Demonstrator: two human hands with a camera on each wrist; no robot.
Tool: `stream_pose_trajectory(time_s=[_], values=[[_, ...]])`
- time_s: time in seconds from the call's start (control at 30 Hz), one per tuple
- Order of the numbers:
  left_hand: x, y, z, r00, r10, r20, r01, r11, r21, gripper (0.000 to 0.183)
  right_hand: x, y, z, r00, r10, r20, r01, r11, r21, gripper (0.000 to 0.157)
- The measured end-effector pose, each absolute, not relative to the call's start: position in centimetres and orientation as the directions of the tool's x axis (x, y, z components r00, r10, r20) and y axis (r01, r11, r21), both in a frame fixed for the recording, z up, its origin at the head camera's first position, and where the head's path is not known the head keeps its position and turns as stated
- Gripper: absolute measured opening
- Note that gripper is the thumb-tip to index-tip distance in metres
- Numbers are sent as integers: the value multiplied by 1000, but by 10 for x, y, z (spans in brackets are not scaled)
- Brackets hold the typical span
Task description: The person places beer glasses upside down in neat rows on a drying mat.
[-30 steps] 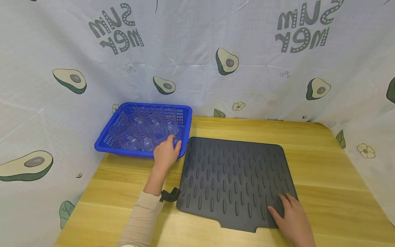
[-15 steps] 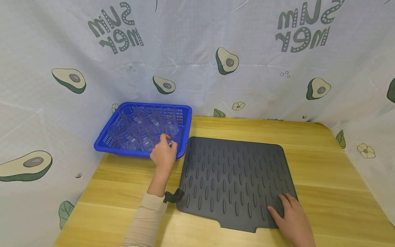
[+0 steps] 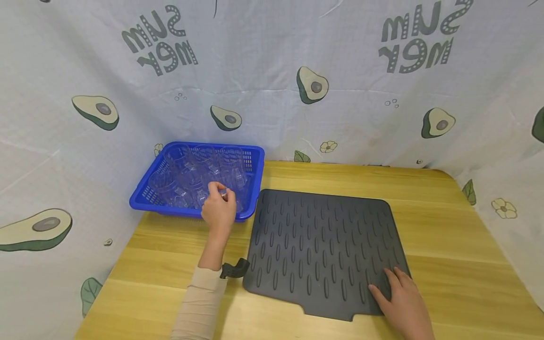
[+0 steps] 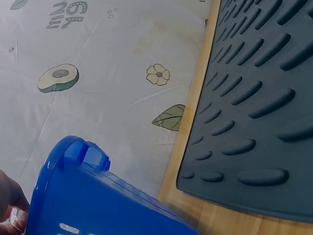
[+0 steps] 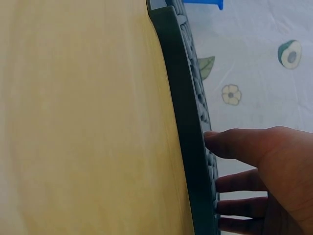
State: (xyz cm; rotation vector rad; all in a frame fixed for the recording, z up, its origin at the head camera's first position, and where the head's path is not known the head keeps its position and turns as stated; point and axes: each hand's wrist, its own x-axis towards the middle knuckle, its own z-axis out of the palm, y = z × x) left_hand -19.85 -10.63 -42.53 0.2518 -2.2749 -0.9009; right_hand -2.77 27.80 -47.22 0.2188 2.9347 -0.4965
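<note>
My left hand (image 3: 218,208) is over the front right of a blue basket (image 3: 140,206) of clear cups (image 3: 187,177). Thumb and index finger pinch a clear, glinting piece of a cup (image 4: 18,219), seen between the fingertips at the lower left of the left wrist view; the hand hides most of this cup in the head view. My right hand (image 3: 405,302) rests with spread, relaxed fingers on the near right corner of a dark grey ridged mat (image 3: 323,245). In the right wrist view, its thumb and fingertips (image 5: 227,182) touch the mat's upper face near its edge.
The mat lies on a wooden table (image 3: 459,245), right beside the basket, with a tab on its near edge. A white curtain (image 3: 263,56) printed with avocados hangs behind the table and at both sides, close behind the basket.
My left hand has shifted slightly left over the basket's front, and its fingers have curled from a looser reach into a pinch. The right hand and the mat stay put.
</note>
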Motion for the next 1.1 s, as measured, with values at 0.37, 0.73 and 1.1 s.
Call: stream_pose_trajectory(time_s=[0.37,0.73,1.1], values=[[-198,-109,-419,-650,-428,628,282,632,722,8,-29,278,-473,-974,121,-193,177,935,-308,78],[-194,-106,-409,-655,-549,518,486,219,846,13,-28,279,-474,-977,113,-180,167,933,-320,77],[-191,-107,-403,-539,-620,570,648,128,751,16,-28,279,-474,-976,111,-190,168,933,-320,77]])
